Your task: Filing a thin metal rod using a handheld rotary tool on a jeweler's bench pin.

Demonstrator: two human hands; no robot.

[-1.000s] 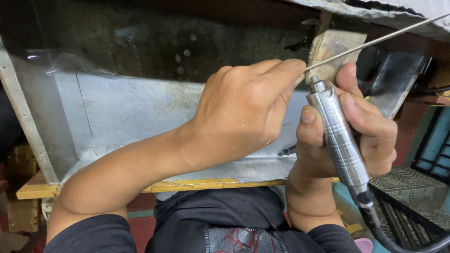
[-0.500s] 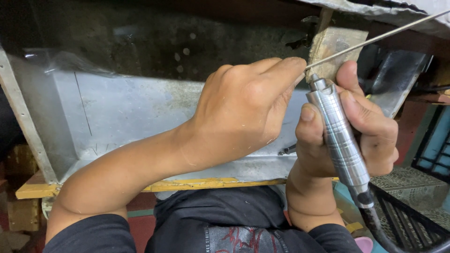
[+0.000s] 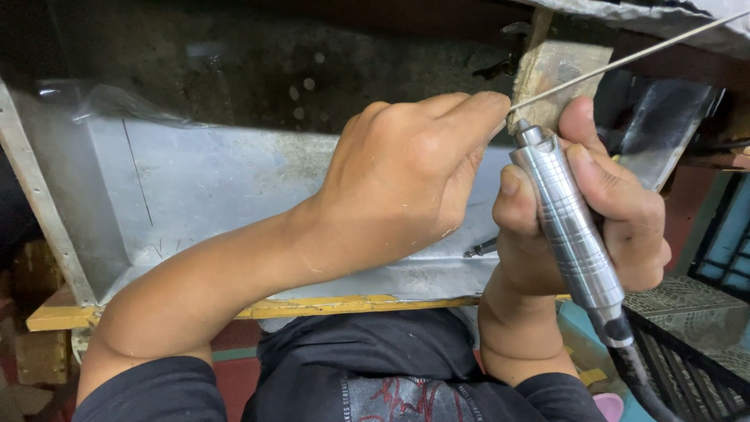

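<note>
My right hand (image 3: 594, 211) grips a shiny steel rotary handpiece (image 3: 569, 227), tilted with its tip up near a worn wooden bench block (image 3: 558, 74); a black flexible hose (image 3: 637, 375) leaves its lower end. My left hand (image 3: 406, 176) is closed, with its fingertips pinching something small against the block beside the tool's tip; the piece itself is hidden by the fingers. A thin metal wire (image 3: 625, 56) runs from those fingertips up to the right.
A grey sheet-metal catch tray (image 3: 203, 187) with a yellow wooden front edge (image 3: 328, 306) lies under my hands. A small dark bit (image 3: 480, 249) rests in it. Black metal grating (image 3: 687, 352) stands at the lower right, dark bench underside above.
</note>
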